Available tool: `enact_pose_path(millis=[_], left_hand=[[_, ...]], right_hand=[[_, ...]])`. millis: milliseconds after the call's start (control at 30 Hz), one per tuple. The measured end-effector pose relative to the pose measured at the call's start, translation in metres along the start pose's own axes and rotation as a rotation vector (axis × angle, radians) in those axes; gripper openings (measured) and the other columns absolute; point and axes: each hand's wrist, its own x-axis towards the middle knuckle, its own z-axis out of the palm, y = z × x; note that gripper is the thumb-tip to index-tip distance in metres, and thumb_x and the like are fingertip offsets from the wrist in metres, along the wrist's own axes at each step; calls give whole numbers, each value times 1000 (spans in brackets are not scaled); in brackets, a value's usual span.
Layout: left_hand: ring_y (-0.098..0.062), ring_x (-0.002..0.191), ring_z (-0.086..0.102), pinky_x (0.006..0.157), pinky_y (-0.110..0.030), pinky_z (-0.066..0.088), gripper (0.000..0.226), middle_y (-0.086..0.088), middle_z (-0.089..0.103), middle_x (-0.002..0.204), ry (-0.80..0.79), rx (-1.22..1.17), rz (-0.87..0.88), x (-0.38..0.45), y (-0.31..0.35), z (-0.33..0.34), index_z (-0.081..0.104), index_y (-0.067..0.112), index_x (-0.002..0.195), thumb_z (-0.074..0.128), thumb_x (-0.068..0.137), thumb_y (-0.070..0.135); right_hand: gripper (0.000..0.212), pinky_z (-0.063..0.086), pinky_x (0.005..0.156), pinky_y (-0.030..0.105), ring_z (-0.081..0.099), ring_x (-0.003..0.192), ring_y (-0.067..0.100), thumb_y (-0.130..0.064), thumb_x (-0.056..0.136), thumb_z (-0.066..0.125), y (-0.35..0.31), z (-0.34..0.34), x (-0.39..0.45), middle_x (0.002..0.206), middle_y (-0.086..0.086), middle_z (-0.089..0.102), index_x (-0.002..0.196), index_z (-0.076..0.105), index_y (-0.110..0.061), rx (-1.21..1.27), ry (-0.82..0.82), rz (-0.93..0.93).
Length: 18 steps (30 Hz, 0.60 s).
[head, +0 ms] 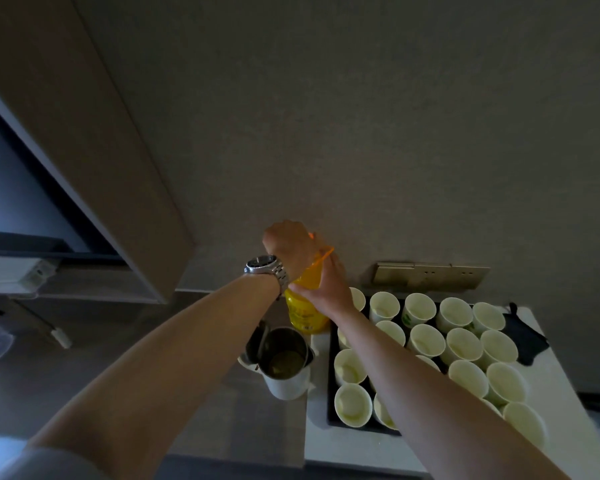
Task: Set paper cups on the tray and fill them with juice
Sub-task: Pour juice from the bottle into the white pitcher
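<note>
1. Head view, state of the grips. The left hand (pixel 286 245) is curled over the top of the juice bottle (pixel 303 311), where the cap would sit; the cap itself is hidden under the fingers. The right hand (pixel 331 280) is wrapped round the bottle's shoulder beside an orange handle strap (pixel 321 256). Both grips are clamped on the bottle.

2. Head view, location of task items. The bottle stands upright on the worktop (pixel 326 445), at the far left corner of the black tray (pixel 331 375) and behind an open steel jug (pixel 284 362). The paper cups (pixel 426 341) fill the tray in close rows; several show pale liquid at the bottom, though fill level is hard to judge in the dim light.

3. Risk: bottle tip. Judged from the two-handed hold, the cap is being turned. Twisting force with a loose lower grip could rock the bottle into the nearest cup or the jug.

4. Risk: forearm contact. The right forearm (pixel 430 393) crosses directly above the left cup rows. Lowering the arm could knock over light cups and spill the juice.

5. Risk: chain toppling. The cups stand touching or just beside one another, so one displaced cup would likely push its neighbours.

6. Risk: cups off the tray. Cups at the near right edge (pixel 525 424) appear to sit at or beyond the tray rim; whether they rest on it cannot be told.
</note>
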Motion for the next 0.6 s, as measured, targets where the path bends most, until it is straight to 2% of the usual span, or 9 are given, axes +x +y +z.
enact_pose_path(millis=[100, 167, 233, 300, 333, 367, 433, 500, 600], left_hand=[[-26, 84, 69, 63, -28, 41, 51, -3, 66, 82, 84, -96, 38, -4, 0, -6, 74, 11, 94, 47, 99, 54], [-28, 82, 69, 64, -29, 43, 54, -4, 64, 76, 156, -86, 148, -10, 3, -8, 71, 14, 86, 44, 98, 59], [-31, 93, 70, 71, -33, 47, 59, -8, 72, 94, 205, -27, 297, -19, 10, -4, 71, 14, 94, 39, 100, 63], [-31, 103, 69, 79, -35, 50, 59, -10, 73, 107, 209, 12, 360, -29, 16, 4, 69, 13, 108, 39, 101, 64], [-31, 105, 68, 81, -35, 51, 58, -11, 73, 109, 198, 10, 358, -34, 19, 9, 66, 13, 113, 39, 101, 64], [-31, 105, 68, 82, -36, 51, 57, -11, 73, 109, 189, 0, 350, -37, 21, 15, 63, 14, 117, 40, 101, 63], [-33, 108, 66, 84, -38, 51, 58, -14, 71, 110, 174, -60, 330, -43, 24, 26, 58, 12, 123, 40, 101, 62], [-35, 111, 63, 85, -40, 51, 59, -16, 68, 115, 137, -160, 333, -47, 25, 33, 56, 8, 125, 39, 103, 60], [-33, 114, 61, 89, -39, 48, 57, -15, 62, 126, 58, -355, 326, -51, 24, 32, 59, 6, 121, 36, 105, 55]], right_hand=[[104, 35, 113, 40, 25, 145, 22, -54, 75, 81, 1, 2, 2, 156, 3, 30, 155, 25, -19, -12, -6, 9], [103, 38, 111, 43, 27, 143, 23, -58, 72, 81, 4, 6, 2, 154, 3, 33, 153, 28, -22, -1, -14, 26], [101, 44, 105, 42, 35, 140, 25, -69, 68, 73, 6, 8, 7, 152, 6, 38, 150, 34, -24, -16, -63, 79], [109, 52, 84, 32, 54, 124, 25, -80, 60, 56, 9, 10, 12, 141, 8, 54, 150, 34, -21, 7, -108, 164], [113, 49, 71, 26, 61, 113, 23, -80, 61, 52, 11, 11, 14, 131, 7, 61, 152, 30, -16, 40, -112, 212], [111, 47, 68, 25, 64, 107, 24, -75, 67, 54, 13, 11, 14, 125, 6, 64, 154, 24, -11, 75, -114, 245], [90, 51, 83, 37, 63, 113, 30, -55, 89, 58, 14, 12, 11, 128, 10, 63, 156, 21, -8, 133, -120, 263], [65, 45, 94, 42, 60, 118, 31, -40, 99, 54, 16, 14, 9, 129, 12, 62, 150, 33, -6, 135, -106, 236], [39, 34, 102, 33, 54, 125, 31, -26, 105, 46, 15, 13, 4, 131, 16, 59, 139, 47, -6, 72, -71, 173]])
